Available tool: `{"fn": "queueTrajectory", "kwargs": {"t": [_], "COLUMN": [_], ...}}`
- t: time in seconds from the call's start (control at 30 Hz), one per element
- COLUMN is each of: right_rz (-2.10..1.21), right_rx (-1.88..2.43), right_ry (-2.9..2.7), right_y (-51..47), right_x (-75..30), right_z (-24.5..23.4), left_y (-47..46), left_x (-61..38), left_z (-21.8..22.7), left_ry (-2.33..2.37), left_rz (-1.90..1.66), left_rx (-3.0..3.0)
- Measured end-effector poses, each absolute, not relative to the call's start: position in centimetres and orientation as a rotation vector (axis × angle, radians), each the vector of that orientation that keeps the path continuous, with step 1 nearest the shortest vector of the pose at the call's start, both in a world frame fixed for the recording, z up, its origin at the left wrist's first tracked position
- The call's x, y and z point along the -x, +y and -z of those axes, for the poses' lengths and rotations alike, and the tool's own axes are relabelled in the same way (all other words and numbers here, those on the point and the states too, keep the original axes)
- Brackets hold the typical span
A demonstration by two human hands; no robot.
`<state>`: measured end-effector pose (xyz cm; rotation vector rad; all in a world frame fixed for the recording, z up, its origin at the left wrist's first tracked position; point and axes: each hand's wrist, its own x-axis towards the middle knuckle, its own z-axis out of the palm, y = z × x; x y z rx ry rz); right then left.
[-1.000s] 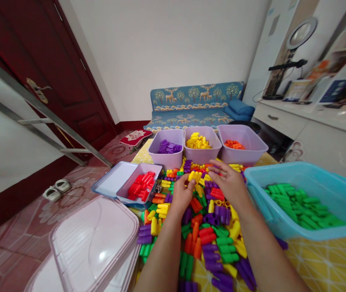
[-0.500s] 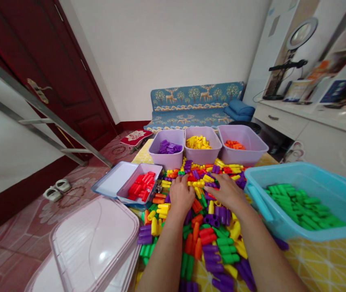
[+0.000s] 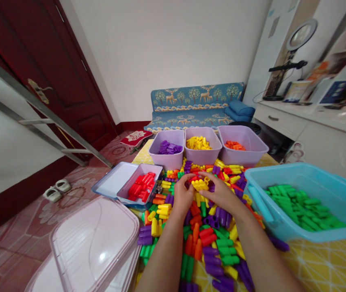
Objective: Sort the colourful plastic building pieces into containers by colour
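Close together over the pile of coloured plastic pieces (image 3: 212,255), both my hands have their fingers bent inward. A yellow plastic piece (image 3: 200,185), knobbed along one side, sits between them. My right hand (image 3: 220,192) closes on this piece with thumb and fingers. On its other side, my left hand (image 3: 183,194) is curled, its fingertips by a red piece (image 3: 195,178); they seem to pinch it, though part is hidden. Beneath and around the hands lie purple, green, orange, red and yellow pieces, many joined in short rows.
Three lilac bins hold purple (image 3: 169,147), yellow (image 3: 197,142) and orange pieces (image 3: 234,145) along the back. A lilac tray with red pieces (image 3: 142,186) stands left, a blue tub (image 3: 282,170) of green pieces right. Clear lids (image 3: 96,235) lie at front left.
My hands have come closer together and lifted slightly from the pile. A yellow piece now shows between them, with a red one by the left fingertips.
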<state>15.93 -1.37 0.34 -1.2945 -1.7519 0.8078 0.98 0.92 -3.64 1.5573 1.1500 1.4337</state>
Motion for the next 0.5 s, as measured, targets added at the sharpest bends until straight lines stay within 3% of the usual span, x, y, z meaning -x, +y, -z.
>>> {"fn": "queueTrajectory", "kwargs": {"t": [0.1, 0.5], "right_rz": [-0.933, -0.880], "right_rx": [1.247, 1.275], "right_ry": [-1.728, -1.509], "right_y": [-1.5, -0.6], "right_x": [-15.8, -15.5], "right_z": [-0.9, 0.4], "left_y": [1.1, 1.2], "left_x": [-1.0, 0.9], "left_z": [3.5, 0.1], "left_ry": [1.090, 0.713], "left_rz": [-1.495, -1.847], "left_rx": [-1.372, -0.498]}}
